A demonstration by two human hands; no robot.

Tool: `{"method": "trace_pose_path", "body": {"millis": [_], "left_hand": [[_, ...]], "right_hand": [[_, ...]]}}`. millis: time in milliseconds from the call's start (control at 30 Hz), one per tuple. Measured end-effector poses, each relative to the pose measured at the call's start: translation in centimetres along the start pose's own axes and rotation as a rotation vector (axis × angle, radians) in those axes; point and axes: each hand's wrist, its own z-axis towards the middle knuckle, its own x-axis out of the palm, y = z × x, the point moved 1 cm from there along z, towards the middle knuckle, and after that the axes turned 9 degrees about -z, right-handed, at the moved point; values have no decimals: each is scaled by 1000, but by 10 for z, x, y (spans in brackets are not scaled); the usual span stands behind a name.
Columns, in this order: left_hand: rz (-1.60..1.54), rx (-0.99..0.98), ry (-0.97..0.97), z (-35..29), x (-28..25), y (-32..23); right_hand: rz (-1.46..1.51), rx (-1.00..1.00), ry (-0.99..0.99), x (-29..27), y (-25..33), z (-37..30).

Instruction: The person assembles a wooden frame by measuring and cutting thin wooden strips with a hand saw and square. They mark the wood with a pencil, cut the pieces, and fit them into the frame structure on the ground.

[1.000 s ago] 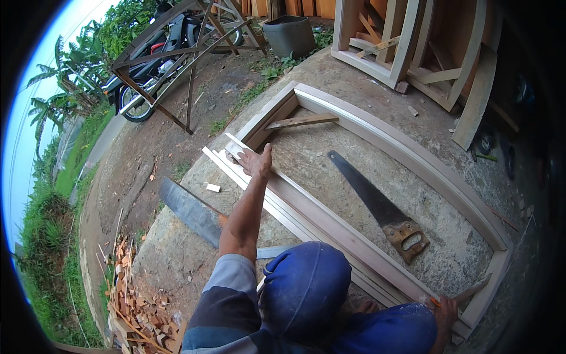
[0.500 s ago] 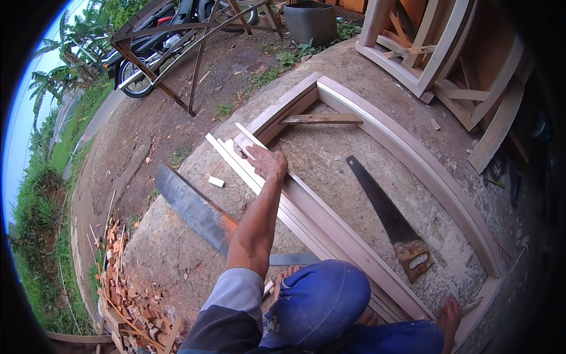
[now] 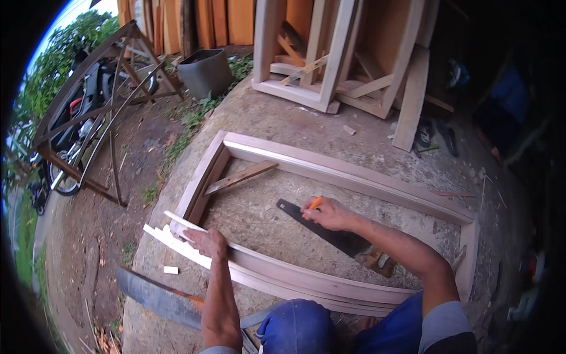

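A rectangular wooden frame lies on the rough ground before me, with a brace across its far left corner. My left hand is at the frame's near left corner, its fingers closed over a thin pale wooden strip. Several more pale strips run along the frame's near side, their ends jutting out to the left. Raised over the inside of the frame, my right hand holds an orange pencil. Below it a handsaw with a wooden handle lies flat.
A wide dark curved metal sheet and a small white offcut lie left of the frame. Assembled frames and a loose board lean at the back. A grey bin, a rack and a motorbike stand at far left.
My right arm has come into view with the orange pencil, over the saw. The view has turned to the right. My left hand stays on the strips at the frame's corner.
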Motion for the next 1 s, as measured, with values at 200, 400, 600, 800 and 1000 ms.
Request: {"method": "trace_pose_path", "body": {"millis": [200,400,600,800,1000], "left_hand": [[131,89,-62,13,9,8],[-65,-45,93,-7,0,-42],[-51,-121,58,-9,-20,-13],[-72,-83,57,-16,-22,-26],[-121,-77,51,-17,-29,-33]], "right_hand": [[350,-181,-30,73,43,68],[57,-227,47,100,34,86],[128,-86,10,127,25,112],[169,-137,23,168,33,168],[35,-291,-372,175,74,181]]}}
